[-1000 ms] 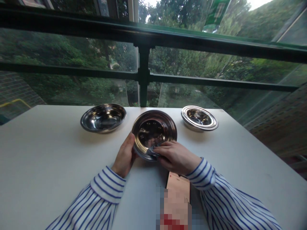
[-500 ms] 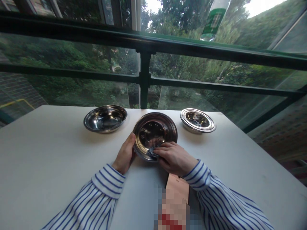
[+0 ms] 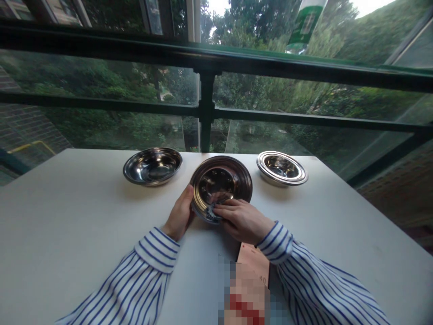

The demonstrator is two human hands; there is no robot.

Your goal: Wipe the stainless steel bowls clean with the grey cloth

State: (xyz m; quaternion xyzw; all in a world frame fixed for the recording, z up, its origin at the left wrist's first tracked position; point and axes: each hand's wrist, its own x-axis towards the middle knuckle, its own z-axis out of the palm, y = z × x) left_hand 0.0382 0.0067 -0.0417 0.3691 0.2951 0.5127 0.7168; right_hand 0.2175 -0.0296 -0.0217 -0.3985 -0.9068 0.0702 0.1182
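Note:
A shiny metal bowl (image 3: pixel 221 174) is held tilted toward me over the middle of the table. My left hand (image 3: pixel 181 214) grips its left rim, the thumb on the near side and the other fingers hidden behind. Inside the bowl's lower part, my right hand (image 3: pixel 241 220) presses a small dark, speckled cloth or scouring pad (image 3: pixel 211 213) against the metal; its exact kind is hard to make out. The fingers of that hand are closed over the pad, which shows only in part. The hand's reflection shows in the bowl.
On the white table (image 3: pixel 84 234), a wider metal bowl (image 3: pixel 154 169) stands back left and a smaller wide-rimmed one (image 3: pixel 282 169) back right. A pinkish, partly pixelated flat object (image 3: pixel 253 266) lies near my right forearm. Behind runs a green railing (image 3: pixel 206 108); a bottle (image 3: pixel 306 25) stands above it.
My right hand has slid the pad slightly left along the bowl's lower inside. The left hand keeps its hold on the rim. The whole view has shifted a little.

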